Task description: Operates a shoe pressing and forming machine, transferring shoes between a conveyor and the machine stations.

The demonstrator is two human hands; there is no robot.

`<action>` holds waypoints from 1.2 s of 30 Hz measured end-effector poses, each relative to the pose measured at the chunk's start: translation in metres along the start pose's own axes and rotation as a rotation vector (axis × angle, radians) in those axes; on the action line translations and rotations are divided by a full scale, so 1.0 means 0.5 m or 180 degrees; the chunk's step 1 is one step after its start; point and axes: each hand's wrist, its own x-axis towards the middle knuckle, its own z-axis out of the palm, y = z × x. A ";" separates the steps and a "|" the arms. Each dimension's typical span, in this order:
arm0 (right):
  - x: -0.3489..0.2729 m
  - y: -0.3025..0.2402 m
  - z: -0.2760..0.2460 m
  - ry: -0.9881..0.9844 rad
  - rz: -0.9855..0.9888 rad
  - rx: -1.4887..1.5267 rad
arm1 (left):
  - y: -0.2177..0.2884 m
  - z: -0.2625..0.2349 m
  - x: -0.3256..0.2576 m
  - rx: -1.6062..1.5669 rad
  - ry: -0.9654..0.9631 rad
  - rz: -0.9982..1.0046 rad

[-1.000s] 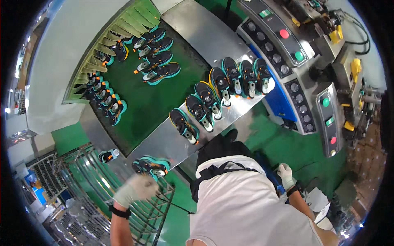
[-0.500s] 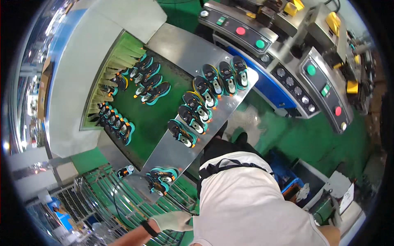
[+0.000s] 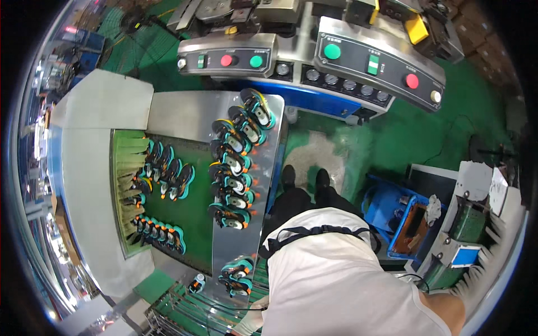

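My left hand (image 3: 250,321), in a white glove, hangs low at my left side, close to the metal rack (image 3: 185,313). My shirt and the picture's lower edge cut off part of it, so its fingers do not show clearly. My right hand is out of view. Nearest to the left hand, a pair of black and teal shoes (image 3: 236,277) lies on the end of the steel table. Farther up that table stands a row of several more such shoes (image 3: 230,185), with pale inserts and orange tabs.
Ahead stands a machine with two control panels (image 3: 381,61) and gauges. At left, a conveyor (image 3: 196,224) carries several shoes from a tunnel with green curtain strips (image 3: 128,185). A blue bin (image 3: 386,207) and a green motor (image 3: 469,224) are at right.
My view has swung clockwise, so the machine is now straight ahead. My left hand has dropped toward the lower edge and shows less. The shoes on the table look unchanged.
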 end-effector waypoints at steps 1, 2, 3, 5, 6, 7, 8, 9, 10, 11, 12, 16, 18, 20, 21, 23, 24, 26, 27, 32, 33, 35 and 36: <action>-0.002 0.001 0.006 -0.0001 0.0007 0.0033 | 0.000 -0.008 0.000 0.0018 -0.0042 -0.0036; -0.008 0.003 0.011 -0.0006 0.0011 0.0073 | 0.000 -0.021 0.000 0.0063 -0.0082 -0.0068; -0.010 0.001 0.015 -0.0019 0.0005 0.0088 | 0.000 -0.028 -0.001 0.0069 -0.0102 -0.0089; -0.017 0.007 0.027 0.0001 0.0027 0.0151 | 0.001 -0.042 0.000 0.0099 -0.0153 -0.0107; -0.017 0.007 0.030 0.0006 0.0027 0.0167 | 0.001 -0.044 0.003 0.0115 -0.0168 -0.0128; -0.016 0.006 0.033 0.0001 0.0041 0.0181 | 0.002 -0.048 0.002 0.0101 -0.0184 -0.0130; -0.015 0.001 0.035 0.0000 0.0047 0.0183 | 0.002 -0.047 0.004 0.0092 -0.0182 -0.0143; -0.012 -0.006 0.040 -0.0013 0.0056 0.0194 | 0.003 -0.050 0.005 0.0085 -0.0190 -0.0159; -0.011 -0.006 0.039 -0.0019 0.0052 0.0187 | 0.004 -0.045 0.000 0.0065 -0.0189 -0.0166; -0.011 -0.007 0.039 -0.0030 0.0037 0.0198 | 0.005 -0.039 -0.004 0.0052 -0.0186 -0.0167; -0.008 -0.009 0.041 -0.0024 0.0032 0.0203 | 0.006 -0.038 -0.010 0.0055 -0.0207 -0.0171; -0.011 -0.016 0.045 -0.0039 0.0046 0.0184 | 0.002 -0.034 -0.038 0.0022 -0.0499 -0.0212; -0.008 -0.022 0.042 -0.0053 0.0051 0.0160 | 0.003 -0.037 -0.061 0.0011 -0.0782 -0.0210; -0.002 -0.032 0.035 -0.0075 0.0030 0.0098 | 0.003 -0.045 -0.091 0.0010 -0.1218 -0.0172; 0.001 -0.035 0.034 -0.0106 0.0032 0.0070 | 0.002 -0.057 -0.108 0.0103 -0.1528 -0.0060; 0.005 -0.048 0.025 -0.0134 0.0019 0.0007 | -0.003 -0.085 -0.122 0.0489 -0.2100 0.0461; 0.006 -0.050 0.022 -0.0123 0.0012 -0.0018 | 0.041 -0.125 -0.149 -0.0958 -0.1813 -0.0306; 0.015 -0.073 0.009 -0.0149 -0.0061 -0.0117 | 0.059 -0.171 -0.145 -0.1325 -0.1848 -0.0890; 0.020 -0.084 0.004 -0.0162 -0.0080 -0.0140 | 0.068 -0.177 -0.151 -0.1519 -0.1588 -0.0729; 0.034 -0.128 -0.021 -0.0193 -0.0154 -0.0285 | 0.189 -0.341 -0.206 -0.1564 0.0724 0.0105; 0.036 -0.133 -0.028 -0.0185 -0.0175 -0.0314 | 0.174 -0.357 -0.209 -0.1817 0.1632 0.0337; 0.043 -0.149 -0.031 -0.0205 -0.0197 -0.0373 | 0.136 -0.385 -0.196 -0.2336 0.3196 0.1277; 0.046 -0.157 -0.035 -0.0201 -0.0219 -0.0407 | 0.117 -0.398 -0.186 -0.2611 0.3823 0.2015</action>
